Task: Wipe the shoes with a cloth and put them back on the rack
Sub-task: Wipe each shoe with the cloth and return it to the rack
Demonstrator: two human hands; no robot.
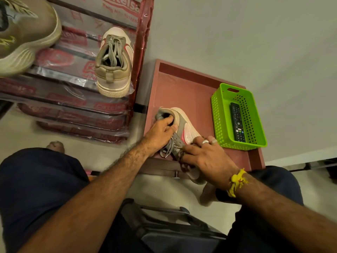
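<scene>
Both hands' grip (160, 131) on sneaker (184, 125)

A grey-and-white shoe (182, 125) with a pink side stripe lay on its side at the counter's near edge, laces loose. Its mate (114, 64) stood upright on the rack (140, 52), heel outward.

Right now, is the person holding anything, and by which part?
Yes, one sneaker on the low red table. The left hand grips its heel collar, fingers inside the opening; the right hand grips the toe end.
</scene>
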